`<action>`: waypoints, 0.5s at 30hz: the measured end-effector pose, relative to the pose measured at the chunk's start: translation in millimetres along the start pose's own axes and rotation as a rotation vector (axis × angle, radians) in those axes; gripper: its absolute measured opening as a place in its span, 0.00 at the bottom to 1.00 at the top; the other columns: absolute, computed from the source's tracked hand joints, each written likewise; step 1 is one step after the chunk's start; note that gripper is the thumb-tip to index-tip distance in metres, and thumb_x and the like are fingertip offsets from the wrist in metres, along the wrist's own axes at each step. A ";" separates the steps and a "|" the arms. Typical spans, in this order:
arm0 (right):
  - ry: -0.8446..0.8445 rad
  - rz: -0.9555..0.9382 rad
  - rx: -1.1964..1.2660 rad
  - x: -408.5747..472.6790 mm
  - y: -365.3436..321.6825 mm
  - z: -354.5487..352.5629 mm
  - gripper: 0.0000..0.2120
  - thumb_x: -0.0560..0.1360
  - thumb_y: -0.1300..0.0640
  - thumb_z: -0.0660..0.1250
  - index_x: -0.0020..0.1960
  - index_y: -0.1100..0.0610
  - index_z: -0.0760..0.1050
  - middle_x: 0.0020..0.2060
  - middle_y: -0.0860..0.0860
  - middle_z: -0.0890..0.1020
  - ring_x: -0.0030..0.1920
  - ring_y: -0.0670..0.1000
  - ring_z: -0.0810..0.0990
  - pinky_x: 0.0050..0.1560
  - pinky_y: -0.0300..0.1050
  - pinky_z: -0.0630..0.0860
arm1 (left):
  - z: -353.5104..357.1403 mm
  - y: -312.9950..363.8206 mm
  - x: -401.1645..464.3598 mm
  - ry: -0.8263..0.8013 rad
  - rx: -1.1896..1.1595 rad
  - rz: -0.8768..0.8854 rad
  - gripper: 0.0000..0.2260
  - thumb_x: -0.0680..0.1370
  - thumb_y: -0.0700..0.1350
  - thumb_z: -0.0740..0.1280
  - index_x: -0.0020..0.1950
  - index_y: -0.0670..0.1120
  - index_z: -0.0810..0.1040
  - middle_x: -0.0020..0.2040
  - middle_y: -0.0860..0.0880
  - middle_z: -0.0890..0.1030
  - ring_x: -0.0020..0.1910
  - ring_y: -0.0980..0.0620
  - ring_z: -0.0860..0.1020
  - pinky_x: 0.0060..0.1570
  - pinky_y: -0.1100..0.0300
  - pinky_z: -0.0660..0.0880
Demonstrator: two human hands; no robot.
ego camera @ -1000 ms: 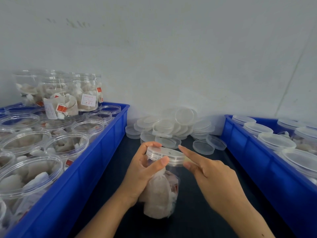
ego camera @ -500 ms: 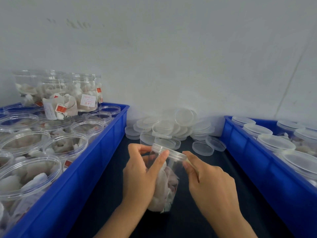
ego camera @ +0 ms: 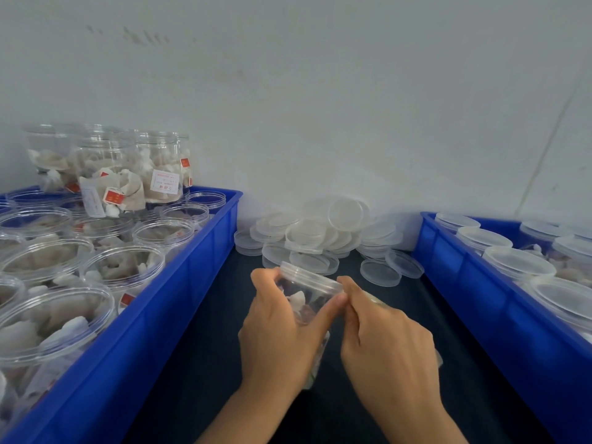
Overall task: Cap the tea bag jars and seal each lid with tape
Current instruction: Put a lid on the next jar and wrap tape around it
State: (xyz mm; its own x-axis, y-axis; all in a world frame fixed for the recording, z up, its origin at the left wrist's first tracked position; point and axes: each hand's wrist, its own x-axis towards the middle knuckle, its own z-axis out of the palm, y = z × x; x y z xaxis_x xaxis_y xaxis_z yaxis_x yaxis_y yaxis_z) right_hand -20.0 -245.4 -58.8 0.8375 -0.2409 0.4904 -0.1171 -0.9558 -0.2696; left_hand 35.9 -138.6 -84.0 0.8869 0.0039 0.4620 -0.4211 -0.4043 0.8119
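Left hand (ego camera: pixel 275 331) grips a capped clear plastic jar of tea bags (ego camera: pixel 309 302), tilted at lower centre; right hand (ego camera: pixel 387 344) pinches just below its translucent lid (ego camera: pixel 312 277) — held item indiscernible. Blue plastic crates (ego camera: pixel 198 270) flank both sides — loose translucent lids (ego camera: pixel 320 235) piled behind.

A jar (ego camera: pixel 307 302) of tea bags, capped with a clear lid (ego camera: pixel 312 277), is tilted above the dark table (ego camera: pixel 198 363). The left hand (ego camera: pixel 275 334) grips the jar's body, thumb reaching up to the lid's rim. The right hand (ego camera: pixel 387 341) is just right of the jar, fingers curled and pinching at that rim; what they pinch is too small to tell. Behind the jar, loose lids (ego camera: pixel 320 235) lie heaped against the wall (ego camera: pixel 320 107). Left of the jar, a blue bin (ego camera: pixel 179 283) holds open jars (ego camera: pixel 121 267) of tea bags, with more stacked on top. Right of the jar, another blue bin (ego camera: pixel 480 299) holds capped jars (ego camera: pixel 519 261).
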 end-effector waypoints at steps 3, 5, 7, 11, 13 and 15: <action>-0.009 -0.039 -0.015 -1.9 -1.9 0.0 0.24 0.81 0.47 0.44 0.76 0.39 0.48 0.40 0.43 0.77 0.38 0.44 0.76 0.40 0.39 0.74 | -0.4 -3.4 1.9 0.003 0.003 0.017 0.31 0.59 0.78 0.60 0.49 0.60 0.54 0.45 0.63 0.70 0.44 0.59 0.75 0.38 0.63 0.70; -0.023 -0.057 -0.018 -2.6 -1.2 -0.8 0.25 0.80 0.48 0.46 0.77 0.40 0.46 0.39 0.43 0.76 0.37 0.43 0.75 0.41 0.39 0.75 | -1.0 -5.1 4.2 -0.008 0.005 0.008 0.32 0.58 0.79 0.59 0.49 0.59 0.54 0.43 0.65 0.68 0.41 0.62 0.73 0.36 0.68 0.67; -0.030 -0.071 -0.021 -2.6 0.2 -1.2 0.26 0.80 0.49 0.47 0.77 0.40 0.46 0.40 0.43 0.76 0.37 0.44 0.75 0.40 0.39 0.74 | -2.9 -6.8 8.8 -0.039 0.003 -0.004 0.33 0.57 0.80 0.59 0.48 0.59 0.54 0.42 0.65 0.68 0.39 0.66 0.72 0.35 0.69 0.66; -0.034 -0.056 0.044 -1.1 -2.7 -1.8 0.24 0.81 0.48 0.47 0.76 0.39 0.46 0.46 0.42 0.78 0.41 0.44 0.76 0.40 0.39 0.72 | -6.5 -10.4 16.6 -0.097 -0.050 -0.022 0.31 0.57 0.78 0.62 0.47 0.61 0.54 0.42 0.65 0.69 0.40 0.69 0.70 0.37 0.68 0.67; -0.044 -0.017 0.098 1.4 -0.9 -5.6 0.23 0.82 0.46 0.47 0.75 0.39 0.48 0.43 0.42 0.78 0.38 0.43 0.74 0.39 0.40 0.70 | -8.4 -12.1 17.2 -0.117 -0.076 -0.021 0.32 0.57 0.79 0.63 0.48 0.61 0.55 0.43 0.64 0.71 0.41 0.68 0.73 0.38 0.67 0.69; -0.048 0.033 0.124 3.8 4.6 -10.2 0.23 0.81 0.43 0.48 0.75 0.40 0.50 0.38 0.41 0.77 0.37 0.42 0.74 0.40 0.41 0.70 | -10.9 -13.7 17.4 -0.140 -0.078 -0.017 0.34 0.56 0.80 0.63 0.49 0.61 0.56 0.45 0.63 0.73 0.45 0.65 0.76 0.42 0.64 0.72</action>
State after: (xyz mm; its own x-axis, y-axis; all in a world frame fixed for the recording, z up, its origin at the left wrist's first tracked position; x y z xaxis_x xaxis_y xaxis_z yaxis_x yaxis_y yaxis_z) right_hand -22.8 -252.5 -49.7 0.8593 -0.2606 0.4401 -0.0807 -0.9187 -0.3865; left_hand 55.1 -123.1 -83.2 0.9097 -0.1190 0.3979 -0.4141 -0.3326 0.8473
